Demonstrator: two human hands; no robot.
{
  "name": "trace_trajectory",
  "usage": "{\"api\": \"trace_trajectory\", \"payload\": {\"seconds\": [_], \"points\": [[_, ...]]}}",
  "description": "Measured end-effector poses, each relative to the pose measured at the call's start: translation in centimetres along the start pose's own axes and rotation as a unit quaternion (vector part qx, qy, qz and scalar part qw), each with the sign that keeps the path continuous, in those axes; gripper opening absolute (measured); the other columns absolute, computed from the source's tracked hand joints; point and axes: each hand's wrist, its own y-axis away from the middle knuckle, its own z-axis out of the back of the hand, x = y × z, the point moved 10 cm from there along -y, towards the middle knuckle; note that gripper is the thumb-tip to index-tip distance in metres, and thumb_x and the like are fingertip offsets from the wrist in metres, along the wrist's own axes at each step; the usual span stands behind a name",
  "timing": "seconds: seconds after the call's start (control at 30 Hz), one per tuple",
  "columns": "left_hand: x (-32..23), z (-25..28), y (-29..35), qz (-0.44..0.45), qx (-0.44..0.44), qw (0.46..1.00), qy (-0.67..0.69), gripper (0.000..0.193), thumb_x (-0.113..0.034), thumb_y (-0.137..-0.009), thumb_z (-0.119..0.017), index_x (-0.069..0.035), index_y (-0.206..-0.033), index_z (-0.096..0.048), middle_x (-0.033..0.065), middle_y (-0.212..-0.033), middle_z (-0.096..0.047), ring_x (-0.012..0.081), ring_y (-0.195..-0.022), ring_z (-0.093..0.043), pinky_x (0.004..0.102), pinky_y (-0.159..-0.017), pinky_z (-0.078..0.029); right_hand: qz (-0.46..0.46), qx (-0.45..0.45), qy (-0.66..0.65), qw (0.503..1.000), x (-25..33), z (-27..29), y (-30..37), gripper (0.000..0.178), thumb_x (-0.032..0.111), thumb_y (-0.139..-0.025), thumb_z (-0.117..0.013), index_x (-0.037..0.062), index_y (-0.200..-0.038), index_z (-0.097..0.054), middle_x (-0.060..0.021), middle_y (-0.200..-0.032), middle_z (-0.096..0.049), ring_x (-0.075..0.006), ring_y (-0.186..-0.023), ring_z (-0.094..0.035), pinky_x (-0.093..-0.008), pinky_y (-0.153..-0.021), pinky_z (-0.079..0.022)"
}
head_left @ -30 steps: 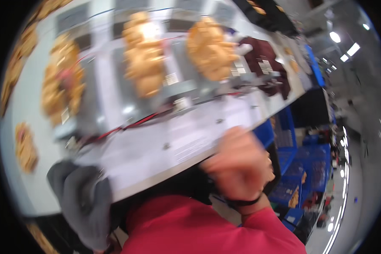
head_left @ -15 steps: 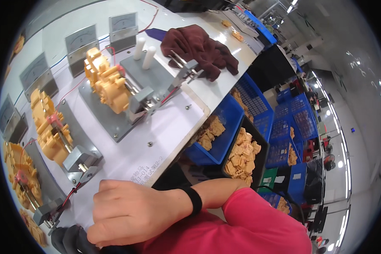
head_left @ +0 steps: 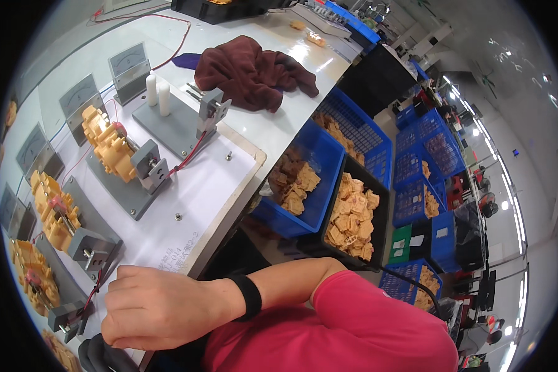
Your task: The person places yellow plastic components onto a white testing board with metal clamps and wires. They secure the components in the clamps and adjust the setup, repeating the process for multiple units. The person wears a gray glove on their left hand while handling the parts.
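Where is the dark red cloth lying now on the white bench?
In the head view, the dark red cloth lies crumpled at the upper middle, near the bench's right edge, beyond the empty grey fixture and above the blue bins.

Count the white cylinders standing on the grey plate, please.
2: both white cylinders stand upright side by side at the far end of the grey plate, near the meter. None seems hidden.

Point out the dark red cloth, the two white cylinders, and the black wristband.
dark red cloth (head_left: 251, 71), head view, middle of the crumpled heap
white cylinders (head_left: 157, 93), head view, between the pair
black wristband (head_left: 249, 296), head view, band's middle
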Motion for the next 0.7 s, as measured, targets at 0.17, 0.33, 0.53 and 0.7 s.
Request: {"api": "trace_trajectory", "payload": {"seconds": [0.17, 0.33, 0.53, 0.7], "points": [[0.6, -0.3, 0.4, -0.010, -0.008, 1.000, 0.013, 0.023, -0.019, -0.098, -0.065, 0.003, -0.103, -0.070, 0.0164, -0.102, -0.069, 0.0291, -0.092, -0.064, 0.0390, -0.083, -0.052, 0.007, -0.001, 0.002, 1.000, 0.0, 0.0, -0.1, 0.012, 0.012, -0.090, -0.070, 0.0122, -0.093, -0.058, -0.0032, -0.078, -0.049, -0.0252, -0.073, -0.053, -0.0380, -0.069, -0.040], [4.2, -1.4, 2.2, 0.126, -0.003, 0.985, 0.116, 0.018, 0.004, -0.084, -0.067, 0.000, -0.100, -0.062, 0.0136, -0.105, -0.051, 0.0325, -0.102, -0.052, 0.0400, -0.091, -0.042, 0.002, 0.036, 0.044, 0.998, 0.2, -0.6, -0.4, 0.016, 0.009, -0.084, -0.074, 0.0105, -0.098, -0.066, -0.0032, -0.081, -0.057, -0.0229, -0.072, -0.058, -0.0366, -0.068, -0.045], [-0.4, 0.6, 0.4, 0.037, -0.040, 0.998, 0.033, 0.017, -0.010, -0.080, -0.079, -0.012, -0.094, -0.070, 0.0062, -0.092, -0.059, 0.0293, -0.097, -0.054, 0.0418, -0.087, -0.043, -0.023, 0.101, 0.076, 0.992, 0.3, -0.7, -0.2, 0.019, -0.003, -0.081, -0.075, 0.0070, -0.097, -0.072, -0.0042, -0.076, -0.064, -0.0207, -0.063, -0.054, -0.0329, -0.060, -0.041], [0.2, 0.9, 0.5, 0.040, -0.055, 0.996, 0.051, 0.015, -0.012, -0.081, -0.079, -0.012, -0.094, -0.071, 0.0049, -0.092, -0.061, 0.0275, -0.097, -0.054, 0.0400, -0.087, -0.044, -0.038, 0.095, 0.088, 0.991, 0.4, -1.2, -0.5, 0.023, 0.000, -0.079, -0.079, 0.0109, -0.098, -0.072, -0.0001, -0.074, -0.061, -0.0186, -0.062, -0.052, -0.0325, -0.062, -0.040]]}}
